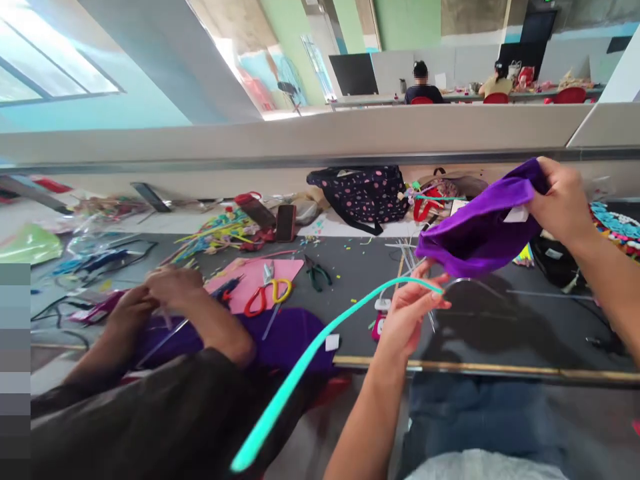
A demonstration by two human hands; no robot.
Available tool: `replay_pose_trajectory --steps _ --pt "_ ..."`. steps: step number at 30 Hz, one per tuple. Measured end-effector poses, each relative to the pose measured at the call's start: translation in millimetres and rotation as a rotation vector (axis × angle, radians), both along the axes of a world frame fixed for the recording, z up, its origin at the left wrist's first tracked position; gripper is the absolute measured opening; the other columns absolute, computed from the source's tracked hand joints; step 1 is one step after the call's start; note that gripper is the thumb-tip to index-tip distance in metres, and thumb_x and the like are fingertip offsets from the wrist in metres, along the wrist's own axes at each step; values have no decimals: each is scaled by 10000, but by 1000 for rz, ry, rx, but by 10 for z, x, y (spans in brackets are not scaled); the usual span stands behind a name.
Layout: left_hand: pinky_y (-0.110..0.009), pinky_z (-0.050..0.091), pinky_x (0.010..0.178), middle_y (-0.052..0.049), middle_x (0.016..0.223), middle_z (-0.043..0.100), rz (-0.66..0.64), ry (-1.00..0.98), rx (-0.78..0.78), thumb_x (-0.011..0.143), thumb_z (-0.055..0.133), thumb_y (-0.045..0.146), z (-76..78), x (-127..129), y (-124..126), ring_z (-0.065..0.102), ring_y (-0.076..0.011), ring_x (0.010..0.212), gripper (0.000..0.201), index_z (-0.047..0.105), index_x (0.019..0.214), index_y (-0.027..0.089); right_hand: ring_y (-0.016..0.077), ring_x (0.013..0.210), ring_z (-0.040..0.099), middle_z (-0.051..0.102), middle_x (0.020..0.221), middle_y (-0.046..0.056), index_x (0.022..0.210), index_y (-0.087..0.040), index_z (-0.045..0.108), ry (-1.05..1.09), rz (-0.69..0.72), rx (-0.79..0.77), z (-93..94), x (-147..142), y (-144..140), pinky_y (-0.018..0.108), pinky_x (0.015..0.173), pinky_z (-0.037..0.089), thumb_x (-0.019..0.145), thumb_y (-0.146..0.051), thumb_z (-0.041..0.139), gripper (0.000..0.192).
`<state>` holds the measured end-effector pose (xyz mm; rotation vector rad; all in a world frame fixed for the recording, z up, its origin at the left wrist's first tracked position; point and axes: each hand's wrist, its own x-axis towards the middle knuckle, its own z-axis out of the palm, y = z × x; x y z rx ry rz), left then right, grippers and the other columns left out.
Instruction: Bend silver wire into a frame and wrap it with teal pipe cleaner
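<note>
My right hand [565, 200] is raised and closed on one end of a purple fabric piece [475, 233]. The fabric looks pouch-like, with a dark hollow facing me and a small white tag [516, 215] inside. Below its lower left edge, my left hand [407, 310] pinches a long, flexible teal strip [320, 343] near one end. The strip curves down and left toward the camera, its free end in the air. Left fingertips come close to the fabric; whether they touch it I cannot tell. A thin, clear or silvery curved strand [473, 281] shows just right of those fingertips.
At left, a co-worker's hands [173, 290] work over purple cloth [295, 333]. Red-and-yellow-handled scissors [269, 293] and green-handled pliers [317, 273] lie nearby. Behind are a phone [286, 223], a dotted dark bag [367, 193] and a low partition [280, 143]. A black pouch [553, 257] sits right.
</note>
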<state>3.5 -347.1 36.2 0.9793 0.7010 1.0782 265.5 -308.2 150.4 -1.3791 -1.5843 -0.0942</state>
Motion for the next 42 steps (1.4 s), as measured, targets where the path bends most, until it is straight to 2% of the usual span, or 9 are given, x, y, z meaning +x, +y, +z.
replay_pose_trajectory --steps 5,11,14,22,26,29,35,38,42 --pt "-269 586 622 -124 1218 618 180 156 109 660 805 337 -105 -215 -416 639 -235 954 192 734 697 162 141 623 508 573 664 -24 805 -226 635 44 161 -213 -190 -406 -903 264 585 393 798 -327 642 102" --pt "-279 558 612 -111 941 675 -253 257 1 630 817 275 -204 -501 -940 639 -183 740 150 752 667 145 132 605 529 590 687 -23 789 -229 636 470 446 -499 -503 -627 -1464 248 534 431 709 -430 769 253" --pt "-270 548 613 -51 718 619 -293 247 -100 604 833 263 -261 -574 -1140 601 -131 613 157 739 633 140 118 561 528 586 653 -31 752 -217 623 666 493 -605 -697 -609 -1613 233 490 428 657 -453 811 316" --pt "-236 515 473 3 621 544 53 152 -275 560 865 297 -85 -1179 -1542 516 -83 469 214 728 657 166 106 385 462 527 566 -55 753 -263 572 1109 185 -494 -1008 -307 -2464 230 284 383 713 -376 782 242" --pt "-213 496 453 -20 703 553 86 233 -182 592 844 281 105 -1276 -1749 540 -86 491 197 717 623 134 89 309 360 402 460 -86 738 -261 563 1148 8 -332 -1079 -424 -2985 226 251 350 771 -341 735 191" --pt "-202 512 475 -30 730 575 163 287 -86 588 848 264 282 -1327 -1807 572 -99 539 182 733 625 128 138 394 521 531 535 -46 783 -217 595 1202 -52 -234 -1078 -538 -3219 275 343 458 747 -326 751 194" --pt "-218 562 535 -40 729 613 192 256 18 571 857 251 415 -1192 -1405 618 -124 596 187 734 625 120 109 543 560 564 647 -42 779 -177 621 1182 -96 38 -1088 -562 -3084 234 487 463 723 -244 776 178" --pt "-254 593 622 -33 739 645 190 174 -1 556 865 266 267 -894 -945 648 -133 613 229 734 673 118 78 501 501 542 603 -61 717 -165 589 1113 -103 112 -1236 -407 -2693 218 496 437 704 -258 794 224" --pt "-277 596 716 -9 666 642 174 128 42 549 868 276 -122 -442 -394 667 -136 634 259 709 680 118 74 526 495 534 621 -70 691 -175 554 1086 -189 99 -1653 -67 -2085 219 531 442 668 -329 803 294"
